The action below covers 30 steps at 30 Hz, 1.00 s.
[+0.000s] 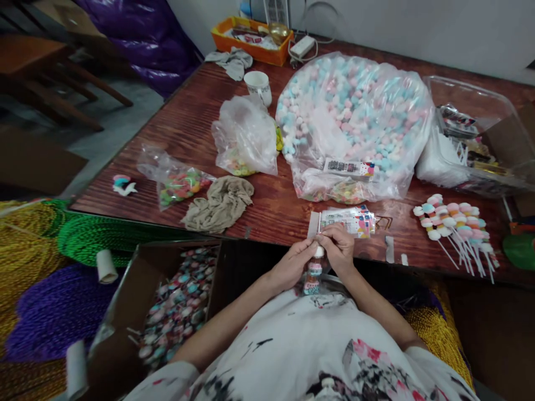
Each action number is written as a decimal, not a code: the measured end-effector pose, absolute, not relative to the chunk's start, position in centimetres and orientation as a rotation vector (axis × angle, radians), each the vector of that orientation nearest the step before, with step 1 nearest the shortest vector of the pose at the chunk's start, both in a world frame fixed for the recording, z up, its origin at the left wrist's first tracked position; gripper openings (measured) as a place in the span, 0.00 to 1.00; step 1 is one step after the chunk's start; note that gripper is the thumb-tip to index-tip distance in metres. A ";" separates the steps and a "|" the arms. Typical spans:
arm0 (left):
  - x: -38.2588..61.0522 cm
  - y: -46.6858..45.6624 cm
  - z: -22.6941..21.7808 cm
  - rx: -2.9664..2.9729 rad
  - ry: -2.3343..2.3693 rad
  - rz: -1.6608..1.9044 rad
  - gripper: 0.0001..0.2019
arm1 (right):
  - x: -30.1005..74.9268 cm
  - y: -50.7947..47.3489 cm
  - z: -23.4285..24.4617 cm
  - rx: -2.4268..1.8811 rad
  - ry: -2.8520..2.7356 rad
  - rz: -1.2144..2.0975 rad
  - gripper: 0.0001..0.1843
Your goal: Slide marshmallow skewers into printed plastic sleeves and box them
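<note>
In the head view, our left hand (295, 260) and right hand (340, 249) are both clamped on the candy (314, 272), fingertips together at its top; it hangs between the table (271, 209) and our shirt (292, 340), near the packets (349, 219).

Below both bare hands (295, 262) (339, 250), a white short-sleeved top (288, 348) is being worn, splashed pink and grey, seemingly with flowers (370, 356).

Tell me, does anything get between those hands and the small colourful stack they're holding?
Nothing visible does. The left hand and right hand meet at the top of the colourful stack, which shows below the fingers, in front of the shirt. The printed packets lie beyond the hands, on the table.
</note>
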<state>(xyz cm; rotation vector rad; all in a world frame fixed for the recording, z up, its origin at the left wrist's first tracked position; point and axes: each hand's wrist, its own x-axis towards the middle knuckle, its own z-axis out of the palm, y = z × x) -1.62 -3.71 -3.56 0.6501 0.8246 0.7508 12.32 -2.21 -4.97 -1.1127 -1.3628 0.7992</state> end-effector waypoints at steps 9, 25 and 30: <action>-3.1 -1.7 -2.0 0.747 0.897 0.624 0.14 | 13.2 -0.9 -3.9 -1.155 -1.450 0.829 0.06; -3.1 -0.4 0.3 1.670 0.700 -0.017 0.17 | 17.7 -3.6 -2.7 -1.042 -2.472 0.387 0.08; -1.2 -0.5 0.5 2.182 0.982 0.202 0.13 | 18.1 -4.1 -1.5 -1.391 -2.316 0.554 0.12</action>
